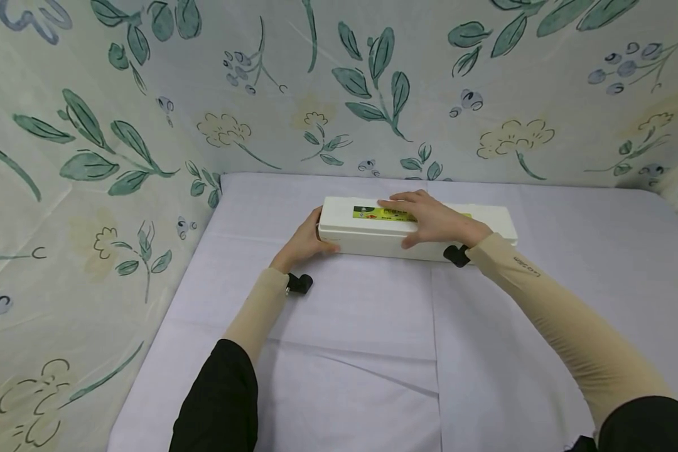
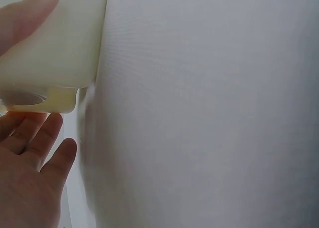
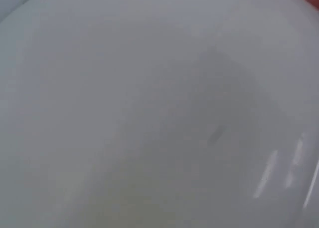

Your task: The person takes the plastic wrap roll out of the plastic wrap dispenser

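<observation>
A long white lidded box (image 1: 367, 242) lies crosswise on the white cloth, a yellow-green label on its lid. At its left end, my left hand (image 1: 304, 242) holds the corner, thumb along the front face and fingers against the end. The left wrist view shows that thumb on the pale box side (image 2: 55, 58), with the fingers (image 2: 47, 138) at the end below a grey rounded patch. My right hand (image 1: 429, 216) grips across the lid from above, thumb on the front and fingers spread over the label, partly covering it. A glossy white surface (image 3: 149, 108) fills the right wrist view.
White cloth (image 1: 361, 351) with fold lines covers the table. Behind and to the left hangs a pale curtain (image 1: 294, 88) with leaf and flower prints. A black wrist camera (image 1: 299, 284) sits on the left wrist; another (image 1: 456, 255) overlaps the box front.
</observation>
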The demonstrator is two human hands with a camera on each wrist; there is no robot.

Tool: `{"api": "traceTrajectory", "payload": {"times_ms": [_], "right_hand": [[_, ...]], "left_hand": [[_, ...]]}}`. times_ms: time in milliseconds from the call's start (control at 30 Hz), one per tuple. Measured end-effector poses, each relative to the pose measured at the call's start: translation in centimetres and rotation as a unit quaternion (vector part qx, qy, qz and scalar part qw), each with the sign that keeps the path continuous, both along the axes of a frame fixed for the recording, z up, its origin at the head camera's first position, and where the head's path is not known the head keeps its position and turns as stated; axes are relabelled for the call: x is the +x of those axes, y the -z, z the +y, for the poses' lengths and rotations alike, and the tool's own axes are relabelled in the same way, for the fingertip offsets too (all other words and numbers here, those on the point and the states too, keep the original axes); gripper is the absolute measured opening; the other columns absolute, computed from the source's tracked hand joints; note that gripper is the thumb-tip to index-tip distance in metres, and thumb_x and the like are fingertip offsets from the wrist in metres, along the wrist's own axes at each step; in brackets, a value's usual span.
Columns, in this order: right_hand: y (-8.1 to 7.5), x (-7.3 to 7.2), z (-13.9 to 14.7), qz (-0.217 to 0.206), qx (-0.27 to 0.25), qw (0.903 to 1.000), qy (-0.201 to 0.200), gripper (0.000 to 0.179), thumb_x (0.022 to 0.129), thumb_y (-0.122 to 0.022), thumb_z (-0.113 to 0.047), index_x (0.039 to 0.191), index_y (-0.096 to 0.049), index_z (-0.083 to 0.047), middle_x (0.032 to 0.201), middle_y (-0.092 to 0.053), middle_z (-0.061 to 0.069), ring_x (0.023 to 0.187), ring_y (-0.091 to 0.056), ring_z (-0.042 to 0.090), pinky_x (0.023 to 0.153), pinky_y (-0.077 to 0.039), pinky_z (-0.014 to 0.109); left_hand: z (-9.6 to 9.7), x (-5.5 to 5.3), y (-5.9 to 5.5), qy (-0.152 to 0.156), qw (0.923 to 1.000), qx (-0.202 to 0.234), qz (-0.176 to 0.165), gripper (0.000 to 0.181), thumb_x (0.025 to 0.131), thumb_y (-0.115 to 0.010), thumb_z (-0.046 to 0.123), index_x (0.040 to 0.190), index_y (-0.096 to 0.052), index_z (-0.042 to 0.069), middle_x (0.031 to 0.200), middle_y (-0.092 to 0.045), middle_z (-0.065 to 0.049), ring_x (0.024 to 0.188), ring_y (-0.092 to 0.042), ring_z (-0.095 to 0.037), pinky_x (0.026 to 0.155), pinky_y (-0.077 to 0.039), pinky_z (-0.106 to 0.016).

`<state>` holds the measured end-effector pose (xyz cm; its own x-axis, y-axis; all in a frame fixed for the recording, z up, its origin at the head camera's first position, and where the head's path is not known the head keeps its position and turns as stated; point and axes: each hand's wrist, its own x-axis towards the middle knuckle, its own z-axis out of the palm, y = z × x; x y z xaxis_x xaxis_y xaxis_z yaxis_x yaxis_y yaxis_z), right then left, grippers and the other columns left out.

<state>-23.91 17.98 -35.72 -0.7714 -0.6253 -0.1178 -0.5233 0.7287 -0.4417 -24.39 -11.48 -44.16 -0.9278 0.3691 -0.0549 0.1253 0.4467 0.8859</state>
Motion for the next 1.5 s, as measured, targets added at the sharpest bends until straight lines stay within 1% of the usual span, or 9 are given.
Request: {"api": "traceTrajectory", "payload": {"times_ms": [33, 67, 267, 300, 533, 767, 967, 1367, 1500], "right_hand": [[-0.1, 0.0, 0.0, 0.001, -0.001, 1.0, 0.0, 0.093, 0.071, -0.084, -0.021, 0.15, -0.035, -0.02, 0.151, -0.031, 0.013, 0.132, -0.026, 0.035, 0.104, -0.025, 0.059], [-0.1, 0.0, 0.0, 0.005, 0.001, 1.0, -0.001, 0.093, 0.071, -0.084, -0.021, 0.15, -0.035, -0.021, 0.151, -0.031, 0.013, 0.132, -0.026, 0.035, 0.104, -0.026, 0.059], [-0.6, -0.1, 0.6, 0.057, -0.002, 0.9983, -0.012, 0.092, 0.07, -0.085, -0.025, 0.149, -0.037, -0.019, 0.151, -0.033, 0.012, 0.133, -0.026, 0.035, 0.105, -0.024, 0.057], [-0.8, -0.1, 0.6, 0.062, -0.004, 0.998, -0.013, 0.093, 0.07, -0.085, -0.025, 0.149, -0.037, -0.019, 0.151, -0.033, 0.012, 0.134, -0.025, 0.036, 0.105, -0.023, 0.057], [-2.3, 0.4, 0.6, 0.08, -0.021, 0.996, -0.033, 0.093, 0.069, -0.086, -0.023, 0.148, -0.038, -0.017, 0.149, -0.034, 0.011, 0.133, -0.025, 0.035, 0.106, -0.021, 0.057], [-2.9, 0.4, 1.3, 0.081, -0.02, 0.9958, -0.039, 0.091, 0.069, -0.086, -0.024, 0.147, -0.039, -0.016, 0.149, -0.035, 0.012, 0.135, -0.024, 0.036, 0.107, -0.018, 0.057], [-2.7, 0.6, 2.1, 0.08, -0.019, 0.9962, -0.029, 0.089, 0.069, -0.085, -0.023, 0.146, -0.042, -0.016, 0.148, -0.035, 0.014, 0.134, -0.024, 0.036, 0.108, -0.015, 0.058], [-2.9, 1.4, 3.7, 0.081, -0.018, 0.9965, -0.011, 0.089, 0.07, -0.085, -0.022, 0.147, -0.041, -0.018, 0.147, -0.035, 0.013, 0.129, -0.027, 0.036, 0.102, -0.024, 0.06], [-3.2, 1.6, 4.4, 0.084, -0.015, 0.9963, -0.002, 0.088, 0.07, -0.085, -0.02, 0.146, -0.041, -0.018, 0.146, -0.036, 0.013, 0.13, -0.026, 0.038, 0.102, -0.023, 0.061]], "left_hand": [[0.0, 0.0, 0.0, 0.0, 1.0, -0.002, 0.001, 0.106, 0.071, -0.086, 0.013, 0.152, -0.017, 0.009, 0.15, -0.032, -0.009, 0.134, -0.034, -0.026, 0.111, -0.023, -0.042], [0.1, 0.3, -0.5, 0.002, 1.0, -0.003, -0.003, 0.106, 0.072, -0.085, 0.012, 0.152, -0.016, 0.008, 0.15, -0.032, -0.01, 0.134, -0.034, -0.027, 0.111, -0.023, -0.042], [0.1, 0.2, -0.4, 0.01, 0.9998, 0.017, -0.006, 0.103, 0.071, -0.084, 0.007, 0.15, -0.019, 0.006, 0.145, -0.038, -0.012, 0.131, -0.038, -0.027, 0.11, -0.027, -0.04], [0.0, -0.1, 0.2, 0.01, 0.9996, 0.024, -0.003, 0.103, 0.07, -0.085, 0.006, 0.15, -0.02, 0.006, 0.143, -0.04, -0.011, 0.13, -0.04, -0.026, 0.109, -0.028, -0.04], [0.0, 0.0, -0.1, 0.022, 0.9984, 0.051, 0.005, 0.099, 0.068, -0.083, -0.002, 0.147, -0.023, 0.005, 0.136, -0.045, -0.012, 0.122, -0.045, -0.025, 0.107, -0.031, -0.041], [0.1, 0.1, -0.5, 0.009, 0.9998, 0.019, -0.004, 0.102, 0.07, -0.083, 0.004, 0.15, -0.021, 0.006, 0.144, -0.039, -0.011, 0.131, -0.037, -0.027, 0.11, -0.024, -0.043], [0.0, 0.2, -0.6, 0.008, 0.9999, 0.012, -0.007, 0.105, 0.07, -0.084, 0.008, 0.151, -0.019, 0.008, 0.15, -0.033, -0.01, 0.136, -0.032, -0.028, 0.111, -0.024, -0.043], [-0.1, 0.2, -0.5, 0.013, 0.9999, -0.001, 0.003, 0.104, 0.07, -0.084, 0.009, 0.151, -0.019, 0.007, 0.15, -0.033, -0.012, 0.136, -0.032, -0.03, 0.111, -0.024, -0.044], [-0.1, 0.2, -0.4, 0.014, 0.9999, -0.001, 0.007, 0.103, 0.07, -0.084, 0.008, 0.151, -0.019, 0.006, 0.149, -0.034, -0.013, 0.135, -0.033, -0.031, 0.111, -0.025, -0.044]]}}
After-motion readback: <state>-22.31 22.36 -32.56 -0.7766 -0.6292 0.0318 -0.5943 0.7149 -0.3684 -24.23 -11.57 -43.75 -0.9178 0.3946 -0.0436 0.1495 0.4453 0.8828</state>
